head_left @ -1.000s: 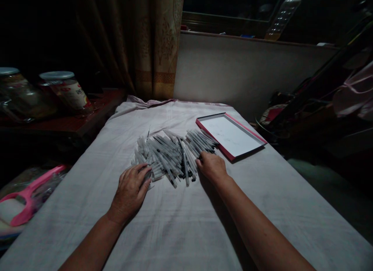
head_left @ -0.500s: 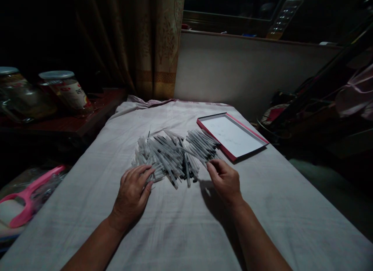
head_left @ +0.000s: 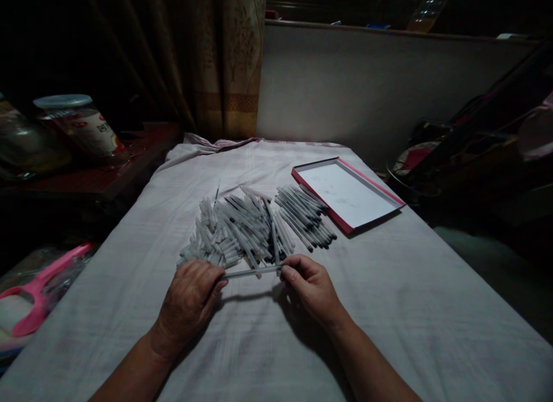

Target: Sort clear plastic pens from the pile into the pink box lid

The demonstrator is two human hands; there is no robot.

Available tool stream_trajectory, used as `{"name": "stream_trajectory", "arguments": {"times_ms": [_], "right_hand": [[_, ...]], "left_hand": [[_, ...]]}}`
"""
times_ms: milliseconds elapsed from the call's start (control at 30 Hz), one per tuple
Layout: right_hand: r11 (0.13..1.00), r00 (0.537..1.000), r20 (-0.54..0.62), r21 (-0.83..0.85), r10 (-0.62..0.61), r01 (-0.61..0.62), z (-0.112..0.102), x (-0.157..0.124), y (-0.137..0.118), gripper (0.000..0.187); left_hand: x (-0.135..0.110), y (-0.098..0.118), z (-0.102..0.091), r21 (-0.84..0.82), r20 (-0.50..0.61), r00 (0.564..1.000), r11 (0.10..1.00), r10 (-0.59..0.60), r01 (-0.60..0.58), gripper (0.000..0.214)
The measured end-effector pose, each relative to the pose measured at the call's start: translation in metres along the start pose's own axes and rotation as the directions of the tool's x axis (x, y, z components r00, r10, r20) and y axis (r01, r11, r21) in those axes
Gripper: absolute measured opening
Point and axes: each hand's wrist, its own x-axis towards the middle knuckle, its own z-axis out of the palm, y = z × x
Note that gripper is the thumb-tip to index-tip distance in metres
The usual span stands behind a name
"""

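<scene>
Between my two hands a slim, translucent pen (head_left: 248, 272) is held level, just in front of the heap. My left hand (head_left: 190, 295) is closed with thumb and fingers at the pen's left end, and the fingers hide that tip. At the other end my right hand (head_left: 311, 287) pinches the pen between thumb and forefinger. Behind them lies a loose pile of clear pens (head_left: 248, 223), some with dark ends. Short whitish pieces, which look like pen caps (head_left: 211, 241), are heaped at its left. A neater stack of dark-tipped pens (head_left: 302, 212) lies to the right.
A shallow red-edged box lid (head_left: 349, 197) with a white inside lies right of the stack. Everything rests on a pale checked cloth (head_left: 242, 350). At left are a lidded jar (head_left: 82, 128) on a dark red table and a pink-handled item (head_left: 43, 287). A patterned curtain (head_left: 233, 62) hangs behind.
My right hand has moved left and down with the pen, turning it level. My left hand has closed on the pen's other end. The view has shifted slightly.
</scene>
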Motion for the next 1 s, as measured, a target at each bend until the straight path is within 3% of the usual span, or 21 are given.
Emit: {"name": "stream_trajectory", "arguments": {"times_ms": [233,333,600,1000], "right_hand": [[1.000,0.999,-0.040,0.010,-0.007,0.007,-0.0011,0.0030,-0.0018,0.029],[0.999,0.999,-0.034,0.023,0.039,-0.038,-0.0003,0.0035,-0.0011,0.030],[1.000,0.999,-0.029,0.007,-0.022,0.022,-0.0015,0.0042,-0.0031,0.023],[1.000,0.999,-0.040,-0.001,0.010,-0.010,-0.0017,0.0053,-0.0010,0.025]], "left_hand": [[0.0009,0.0015,0.0022,-0.020,0.055,0.996,0.998,-0.066,0.067,0.018],[0.0001,0.0005,0.0027,-0.020,0.069,0.996,0.998,-0.061,0.063,0.018],[-0.0011,0.0006,0.0038,-0.014,0.113,0.992,0.998,-0.052,0.054,0.018],[-0.0023,-0.0004,0.0052,-0.027,0.133,0.989,0.997,-0.067,0.071,0.021]]}}
